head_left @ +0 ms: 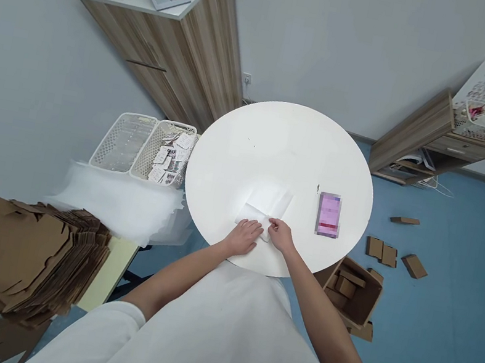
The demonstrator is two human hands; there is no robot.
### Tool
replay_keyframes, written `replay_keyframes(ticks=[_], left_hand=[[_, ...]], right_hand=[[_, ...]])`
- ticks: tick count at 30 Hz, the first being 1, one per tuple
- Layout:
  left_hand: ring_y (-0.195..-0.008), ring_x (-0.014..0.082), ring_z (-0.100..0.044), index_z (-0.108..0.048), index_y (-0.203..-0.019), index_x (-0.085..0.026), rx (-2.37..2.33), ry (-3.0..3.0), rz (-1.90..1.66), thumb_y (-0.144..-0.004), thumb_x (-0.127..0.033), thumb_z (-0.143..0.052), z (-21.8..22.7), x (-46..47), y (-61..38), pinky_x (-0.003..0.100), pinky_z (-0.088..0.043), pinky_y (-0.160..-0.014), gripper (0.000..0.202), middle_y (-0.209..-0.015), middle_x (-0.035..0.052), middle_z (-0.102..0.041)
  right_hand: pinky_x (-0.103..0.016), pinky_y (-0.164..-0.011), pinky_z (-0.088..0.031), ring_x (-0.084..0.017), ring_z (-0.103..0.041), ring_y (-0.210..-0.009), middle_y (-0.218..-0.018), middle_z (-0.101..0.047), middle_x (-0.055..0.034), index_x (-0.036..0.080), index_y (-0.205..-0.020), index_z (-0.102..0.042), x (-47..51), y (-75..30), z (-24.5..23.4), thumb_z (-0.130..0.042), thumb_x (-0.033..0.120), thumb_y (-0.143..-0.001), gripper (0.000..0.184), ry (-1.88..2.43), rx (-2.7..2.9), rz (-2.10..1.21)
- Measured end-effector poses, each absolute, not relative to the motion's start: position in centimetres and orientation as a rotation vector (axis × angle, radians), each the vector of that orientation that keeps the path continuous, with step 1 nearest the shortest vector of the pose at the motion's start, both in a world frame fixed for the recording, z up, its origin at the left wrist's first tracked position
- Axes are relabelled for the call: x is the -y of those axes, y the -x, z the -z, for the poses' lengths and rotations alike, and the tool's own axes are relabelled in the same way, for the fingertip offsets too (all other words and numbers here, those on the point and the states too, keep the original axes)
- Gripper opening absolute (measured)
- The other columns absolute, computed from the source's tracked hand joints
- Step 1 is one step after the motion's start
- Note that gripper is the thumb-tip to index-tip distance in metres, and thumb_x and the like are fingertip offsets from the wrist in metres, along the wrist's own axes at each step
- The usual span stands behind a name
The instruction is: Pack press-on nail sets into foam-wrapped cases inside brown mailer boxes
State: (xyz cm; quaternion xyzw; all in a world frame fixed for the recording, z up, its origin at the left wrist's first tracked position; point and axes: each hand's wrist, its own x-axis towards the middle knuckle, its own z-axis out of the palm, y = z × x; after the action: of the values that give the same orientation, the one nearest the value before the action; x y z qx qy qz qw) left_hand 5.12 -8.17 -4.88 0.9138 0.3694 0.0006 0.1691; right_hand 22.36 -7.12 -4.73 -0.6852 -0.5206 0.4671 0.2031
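Observation:
A thin white foam sheet lies on the round white table, partly folded at its near edge. My left hand rests palm down on the folded near part, fingers lying flat. My right hand is beside it, fingers pinched on the sheet's near edge. A pink-faced phone lies flat on the table to the right of the sheet, apart from both hands.
Two white mesh baskets stand left of the table, one holding several small packets. A stack of white foam sheets and a pile of flat cardboard lie at left. An open carton sits on the blue floor at right.

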Motion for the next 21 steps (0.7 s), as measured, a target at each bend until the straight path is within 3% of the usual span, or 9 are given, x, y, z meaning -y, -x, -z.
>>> replay_keyframes(ticks=[4, 6, 10, 15, 21], left_hand=[[-0.123, 0.0247, -0.029, -0.035, -0.125, -0.018, -1.037, -2.571, 0.035, -0.077, -0.023, -0.045, 4.9, 8.2, -4.4, 0.043, -0.021, -0.098, 0.05, -0.131, 0.0108, -0.038], [-0.124, 0.024, -0.027, -0.036, -0.125, -0.021, -1.033, -2.524, 0.018, -0.076, -0.022, -0.045, 4.8, 8.3, -4.2, 0.041, -0.021, -0.099, 0.05, -0.132, 0.0095, -0.037], [-0.126, 0.026, -0.022, -0.038, -0.122, -0.024, -1.27, -2.318, -0.096, -0.077, -0.03, -0.047, 5.2, 8.8, -4.0, 0.043, -0.02, -0.1, 0.046, -0.135, 0.009, -0.031], [-0.125, 0.0339, -0.019, -0.023, -0.127, -0.02, -1.96, -1.584, -0.248, -0.076, -0.044, -0.047, 6.6, 9.5, -3.1, 0.052, -0.028, -0.091, 0.062, -0.137, 0.0173, -0.022], [-0.117, 0.0275, -0.038, -0.01, -0.128, -0.017, -1.915, -1.497, -0.206, -0.079, -0.052, -0.037, 8.4, 9.1, -2.5, 0.039, -0.04, -0.084, 0.067, -0.13, 0.02, -0.028]], right_hand=[[-0.032, -0.074, -0.045, -0.021, -0.05, -0.097, -0.113, -0.046, -0.0101, 0.021, -0.121, -0.042, 8.6, -22.4, 4.9, -0.049, 0.027, -0.075, 0.046, 1.945, 1.86, -0.882], [-0.033, -0.072, -0.045, -0.024, -0.046, -0.102, -0.119, -0.04, -0.0112, 0.024, -0.125, -0.037, 9.2, -22.1, 5.3, -0.052, 0.029, -0.075, 0.053, 1.917, 2.017, -0.822], [-0.033, -0.071, -0.044, -0.026, -0.044, -0.104, -0.124, -0.035, -0.0111, 0.026, -0.126, -0.032, 9.5, -21.5, 6.1, -0.054, 0.028, -0.074, 0.057, 1.928, 2.077, -0.845], [-0.034, -0.08, -0.042, -0.025, -0.042, -0.108, -0.13, -0.027, -0.01, 0.024, -0.125, -0.033, 8.9, -21.5, 6.6, -0.057, 0.026, -0.07, 0.06, 1.923, 1.97, -0.947], [-0.034, -0.082, -0.041, -0.023, -0.045, -0.107, -0.128, -0.032, -0.0074, 0.024, -0.12, -0.04, 8.3, -21.5, 6.4, -0.059, 0.025, -0.068, 0.056, 1.757, 2.1, -1.067]])
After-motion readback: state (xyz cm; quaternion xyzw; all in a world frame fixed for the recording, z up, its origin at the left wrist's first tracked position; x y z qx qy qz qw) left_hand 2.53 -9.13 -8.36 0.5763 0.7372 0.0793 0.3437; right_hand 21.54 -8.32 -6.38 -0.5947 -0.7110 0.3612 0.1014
